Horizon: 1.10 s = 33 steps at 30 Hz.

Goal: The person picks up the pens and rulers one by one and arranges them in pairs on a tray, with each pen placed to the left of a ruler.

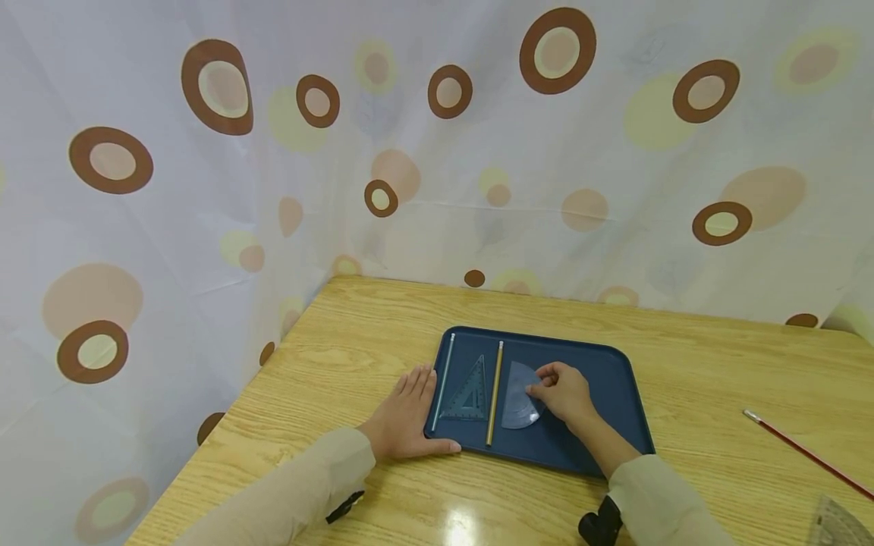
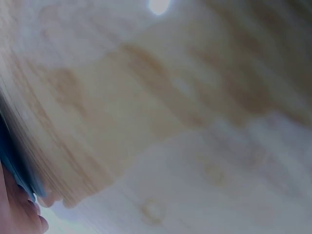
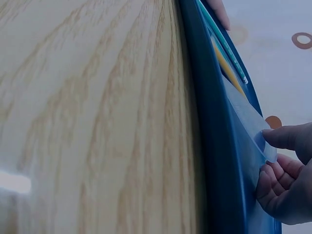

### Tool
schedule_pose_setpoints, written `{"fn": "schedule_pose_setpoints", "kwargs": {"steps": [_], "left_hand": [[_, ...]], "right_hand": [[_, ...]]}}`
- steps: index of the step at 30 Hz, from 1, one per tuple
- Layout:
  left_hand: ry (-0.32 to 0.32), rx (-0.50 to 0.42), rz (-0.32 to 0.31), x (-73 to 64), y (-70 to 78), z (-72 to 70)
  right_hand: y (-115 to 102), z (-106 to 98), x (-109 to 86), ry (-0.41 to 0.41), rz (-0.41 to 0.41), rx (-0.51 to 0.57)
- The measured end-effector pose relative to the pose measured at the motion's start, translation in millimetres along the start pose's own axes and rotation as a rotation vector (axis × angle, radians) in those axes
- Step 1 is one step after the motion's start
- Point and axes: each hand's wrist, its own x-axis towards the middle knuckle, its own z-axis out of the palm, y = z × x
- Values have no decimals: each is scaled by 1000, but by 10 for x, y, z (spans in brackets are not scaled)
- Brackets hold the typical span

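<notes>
A clear half-round protractor [image 1: 520, 398] is pinched at its curved edge by my right hand [image 1: 565, 393], over the dark blue tray [image 1: 608, 379]. In the right wrist view the thumb and fingers grip the rim of the protractor [image 3: 246, 117]. My left hand [image 1: 408, 421] lies against the tray's left edge, its fingers straight and the thumb along the near corner. Inside the tray, a yellow pencil [image 1: 495, 394] lies just left of the protractor. Further left are a clear set square [image 1: 471, 396] and a teal pencil [image 1: 444, 383] beside the tray's left rim.
On the wooden table [image 1: 328, 356], a red pencil [image 1: 806, 451] lies right of the tray. Another clear protractor [image 1: 838, 523] shows partly at the bottom right corner. A curtain [image 1: 437, 152] with circle patterns hangs behind the table and along its left side.
</notes>
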Motion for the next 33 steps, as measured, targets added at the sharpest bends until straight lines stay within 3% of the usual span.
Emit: {"fn": "schedule_pose_setpoints", "kwargs": {"steps": [17, 33], "left_hand": [[4, 1, -5, -5, 6, 8], [-10, -17, -18, -8, 13, 10]], "right_hand": [[9, 74, 4, 66, -69, -179], [-18, 68, -15, 90, -1, -311]]}}
